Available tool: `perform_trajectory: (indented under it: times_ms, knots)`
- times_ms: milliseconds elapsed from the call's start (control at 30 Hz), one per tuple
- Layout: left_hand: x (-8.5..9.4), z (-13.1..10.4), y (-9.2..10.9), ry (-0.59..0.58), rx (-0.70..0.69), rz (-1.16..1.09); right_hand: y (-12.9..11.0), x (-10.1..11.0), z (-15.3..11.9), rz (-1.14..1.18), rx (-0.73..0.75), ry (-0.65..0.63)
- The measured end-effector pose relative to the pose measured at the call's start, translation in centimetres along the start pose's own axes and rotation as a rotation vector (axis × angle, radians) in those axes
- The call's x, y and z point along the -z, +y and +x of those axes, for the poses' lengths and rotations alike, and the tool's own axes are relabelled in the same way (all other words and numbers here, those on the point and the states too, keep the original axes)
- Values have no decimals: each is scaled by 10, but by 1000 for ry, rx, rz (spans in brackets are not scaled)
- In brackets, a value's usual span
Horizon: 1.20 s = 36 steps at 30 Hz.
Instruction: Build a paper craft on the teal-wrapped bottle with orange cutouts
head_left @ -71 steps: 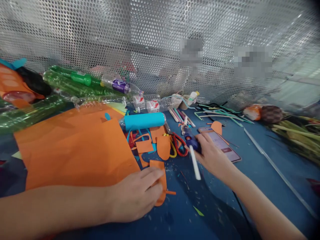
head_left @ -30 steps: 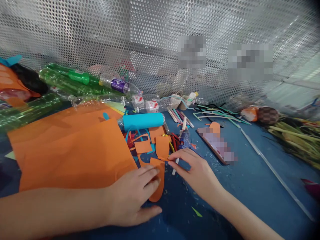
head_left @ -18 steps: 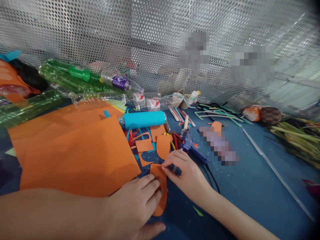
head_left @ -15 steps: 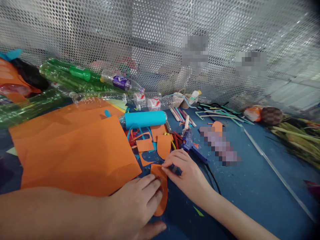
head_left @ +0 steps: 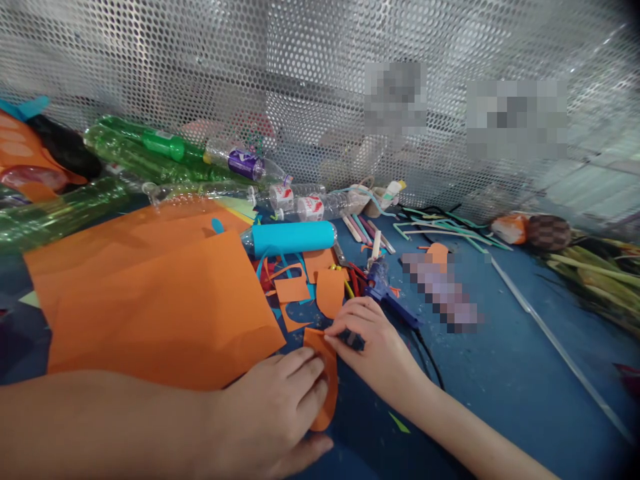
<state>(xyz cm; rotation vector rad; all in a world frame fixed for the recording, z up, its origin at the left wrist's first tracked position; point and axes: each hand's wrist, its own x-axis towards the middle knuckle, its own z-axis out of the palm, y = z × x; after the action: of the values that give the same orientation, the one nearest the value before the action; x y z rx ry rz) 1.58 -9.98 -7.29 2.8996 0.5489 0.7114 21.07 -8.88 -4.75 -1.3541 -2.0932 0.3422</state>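
Observation:
My left hand (head_left: 273, 403) lies over a rounded orange paper piece (head_left: 327, 403), its bent fingers holding the piece down on the blue table and its thumb apart below. At the top corner of that piece, my right hand (head_left: 375, 340) pinches the edge between thumb and forefinger. Just beyond are another rounded orange cutout (head_left: 330, 293) and a small orange rectangle (head_left: 293, 289) among paper scraps. A blue glue gun (head_left: 393, 303) lies beyond my right hand, its black cord running past the wrist.
Large orange sheets (head_left: 160, 313) spread at the left. A bottle wrapped in bright blue paper (head_left: 295, 237) lies beyond the scraps. Green bottles (head_left: 145, 153) and clear bottles (head_left: 313, 207) line the perforated metal screen (head_left: 310, 80). A long clear stick (head_left: 515, 293) lies at the right.
The view has shifted slightly, so things sit a little farther right. Both hands keep nearly the same hold on the orange paper piece.

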Motion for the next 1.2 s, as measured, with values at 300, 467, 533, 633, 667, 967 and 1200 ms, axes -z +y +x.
perform_trajectory:
  times_ms: [300, 467, 533, 633, 667, 967, 1200]
  knots:
    - [-1, 0, 0, -11, -3, 11, 0, 0, -1, 10, 6, -7]
    - [-1, -1, 0, -26, 1, 11, 1, 0, -1, 8, 6, -11]
    - [-2, -1, 0, -27, 5, 11, 1, 0, -1, 3, 13, -8]
    - [-3, -2, 0, -16, 4, 15, 1, -1, -1, -3, 23, -12]
    - [-4, -2, 0, -10, 5, 16, 1, -1, -1, -5, 23, -15]
    - [6, 6, -4, -5, -8, -31, 1, -2, 0, 4, 9, -26]
    - [15, 24, -37, 19, 67, -69, 1, -2, 2, -22, 9, -46]
